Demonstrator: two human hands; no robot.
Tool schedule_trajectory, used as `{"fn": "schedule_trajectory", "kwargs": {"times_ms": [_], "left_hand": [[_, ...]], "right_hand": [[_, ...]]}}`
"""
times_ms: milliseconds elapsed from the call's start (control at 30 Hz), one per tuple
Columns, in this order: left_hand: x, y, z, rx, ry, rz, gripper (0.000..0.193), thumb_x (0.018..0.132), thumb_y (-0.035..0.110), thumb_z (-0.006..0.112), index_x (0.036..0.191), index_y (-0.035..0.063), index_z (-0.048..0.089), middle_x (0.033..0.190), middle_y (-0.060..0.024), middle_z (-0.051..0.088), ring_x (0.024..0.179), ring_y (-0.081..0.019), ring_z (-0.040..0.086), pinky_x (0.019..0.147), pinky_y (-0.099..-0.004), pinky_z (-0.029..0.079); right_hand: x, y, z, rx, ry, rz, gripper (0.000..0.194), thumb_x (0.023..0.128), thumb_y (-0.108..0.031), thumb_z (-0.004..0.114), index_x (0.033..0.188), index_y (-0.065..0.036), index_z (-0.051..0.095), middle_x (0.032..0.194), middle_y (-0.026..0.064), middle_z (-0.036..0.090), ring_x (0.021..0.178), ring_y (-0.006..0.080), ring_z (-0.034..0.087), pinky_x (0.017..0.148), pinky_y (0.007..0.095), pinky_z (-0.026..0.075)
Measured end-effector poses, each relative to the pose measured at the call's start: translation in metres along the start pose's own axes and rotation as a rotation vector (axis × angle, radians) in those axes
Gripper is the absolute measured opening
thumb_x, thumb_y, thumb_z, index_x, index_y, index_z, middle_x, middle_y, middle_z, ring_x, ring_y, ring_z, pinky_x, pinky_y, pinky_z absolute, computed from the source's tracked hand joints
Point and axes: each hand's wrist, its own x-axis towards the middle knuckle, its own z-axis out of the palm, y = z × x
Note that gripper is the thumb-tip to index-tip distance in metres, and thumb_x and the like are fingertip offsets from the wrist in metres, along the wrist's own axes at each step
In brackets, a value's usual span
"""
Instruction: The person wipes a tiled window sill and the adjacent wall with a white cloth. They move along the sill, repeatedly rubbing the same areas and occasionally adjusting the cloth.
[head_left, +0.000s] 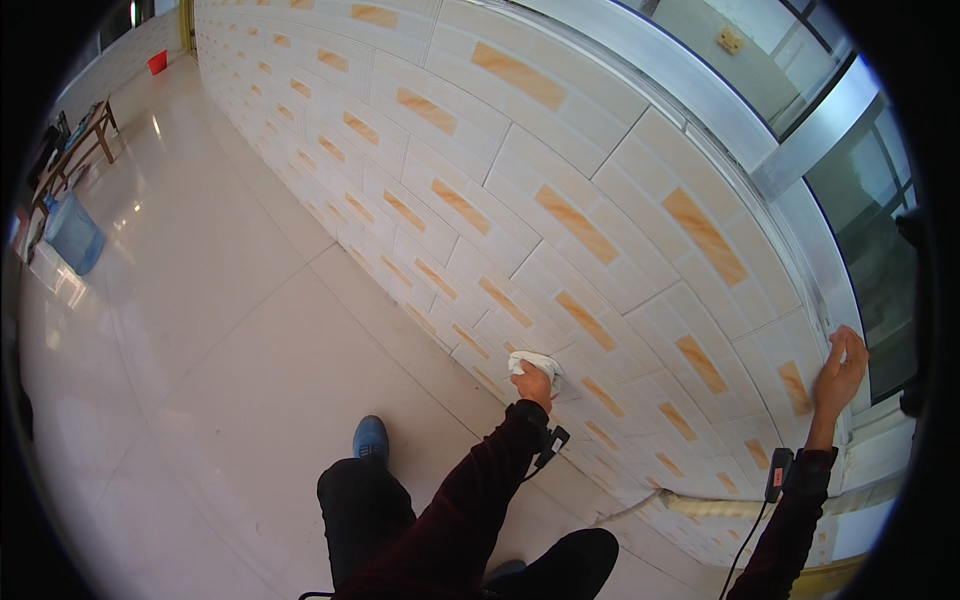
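A white cloth (541, 361) lies pressed against the lower part of the tiled wall (480, 161), gripped in my left hand (533, 387). Higher up on the right, my right hand (840, 375) rests by the metal window frame (814, 244), its fingers bent and touching or very near the frame; no object shows in it. The wall tiles are cream with orange rectangles. Both wrists bear black straps with small cabled devices.
On the left a blue plastic water bottle (76, 234) stands on the floor beside a wooden bench (94, 131) with things on it. Far off near the wall is a red bucket (157, 62). A yellowish pipe or trim (709, 506) runs along the low right.
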Motion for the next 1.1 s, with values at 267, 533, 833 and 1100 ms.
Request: {"fn": "schedule_trajectory", "kwargs": {"times_ms": [267, 533, 833, 1100], "left_hand": [[-0.019, -0.065, 0.013, -0.145, -0.491, -0.27, 0.045, 0.098, 0.051, 0.045, 0.124, 0.0148, 0.048, 0.122, -0.008, 0.059, 0.108, -0.0271, 0.06, 0.086, -0.0521, 0.051], [0.0, 0.288, -0.002, 0.02, -0.199, 0.646, 0.047, 0.1, 0.048, 0.043, 0.113, 0.0061, 0.059, 0.099, -0.0134, 0.067, 0.078, -0.0296, 0.071, 0.058, -0.044, 0.058], [-0.126, 0.326, 0.031, 0.544, 0.059, 1.318, 0.054, 0.101, 0.04, 0.048, 0.125, -0.008, 0.037, 0.118, -0.0374, 0.048, 0.101, -0.0516, 0.056, 0.088, -0.0526, 0.048], [-0.191, 0.062, 0.042, 0.556, -0.193, 1.237, 0.049, 0.095, 0.021, 0.063, 0.13, -0.004, 0.04, 0.111, -0.0279, 0.045, 0.101, -0.0464, 0.051, 0.087, -0.0494, 0.045]], "right_hand": [[0.001, -0.002, -0.002, 0.027, -0.023, -0.037, 0.023, 0.099, -0.02, 0.055, 0.101, -0.003, 0.069, 0.106, 0.01, 0.069, 0.103, 0.0302, 0.059, 0.091, 0.0383, 0.046], [0.003, -0.02, -0.005, 0.024, 0.022, -0.039, 0.023, 0.098, -0.022, 0.057, 0.098, -0.003, 0.069, 0.101, 0.009, 0.069, 0.099, 0.029, 0.06, 0.089, 0.0387, 0.047], [0.005, -0.023, -0.004, 0.033, 0.022, -0.01, 0.024, 0.098, -0.024, 0.058, 0.095, -0.003, 0.07, 0.099, 0.009, 0.07, 0.098, 0.0297, 0.06, 0.088, 0.0391, 0.047], [0.004, -0.018, 0.0, 0.009, 0.015, 0.02, 0.023, 0.098, -0.024, 0.058, 0.097, -0.004, 0.069, 0.102, 0.0085, 0.07, 0.101, 0.0304, 0.06, 0.089, 0.0399, 0.047]]}}
